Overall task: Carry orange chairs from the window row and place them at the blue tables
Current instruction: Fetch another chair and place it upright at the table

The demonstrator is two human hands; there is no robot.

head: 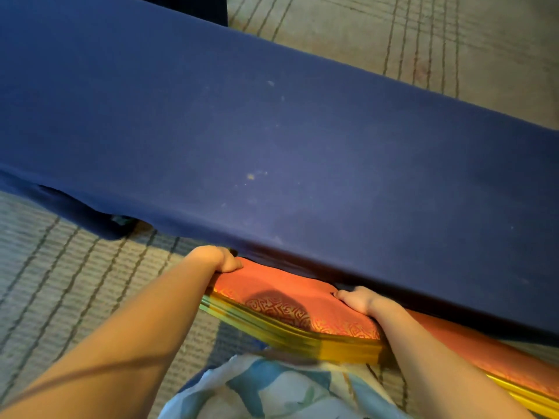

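- Head view: placement step, probably near done. The orange chair (287, 293) has its backrest right against the edge of the blue table surface (272, 131), seat hidden under the cloth.
- Left hand (216, 260) and right hand (358, 299) each grip a top corner of the backrest, fingers (233, 265) curled round it.
- Second orange chair (499, 355) just beside it, on the right.
- Next, likely: square it up, let go, fetch another.
- No containers in view.

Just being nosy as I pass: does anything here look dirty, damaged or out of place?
Only small things: pale specks and a yellowish spot mark the blue tablecloth near its middle. Nothing else stands out.
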